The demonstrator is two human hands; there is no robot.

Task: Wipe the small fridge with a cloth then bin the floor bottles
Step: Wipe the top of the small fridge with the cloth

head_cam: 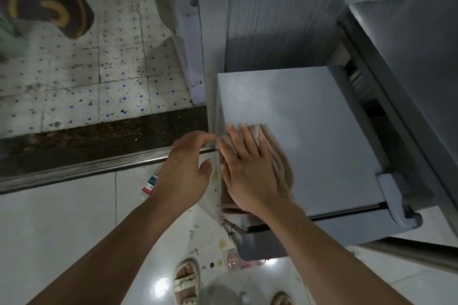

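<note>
I look down on the small grey fridge (309,116). A folded pinkish-brown cloth (277,156) lies on its top near the left front corner. My right hand (247,168) lies flat on the cloth, fingers spread. My left hand (186,168) hovers just off the fridge's left edge, fingers curled toward that edge, holding nothing that I can see. On the floor a clear plastic bottle with a red-green label (150,183) peeks out beside my left wrist. Another crumpled clear bottle (235,259) lies below the fridge front.
A tall grey fridge (409,62) stands close on the right, its handle (396,200) beside the small one. White glossy tiles (62,230) are underfoot, with a metal threshold (86,168) and speckled tiles (99,69) beyond. My sandalled feet (186,282) are at the bottom.
</note>
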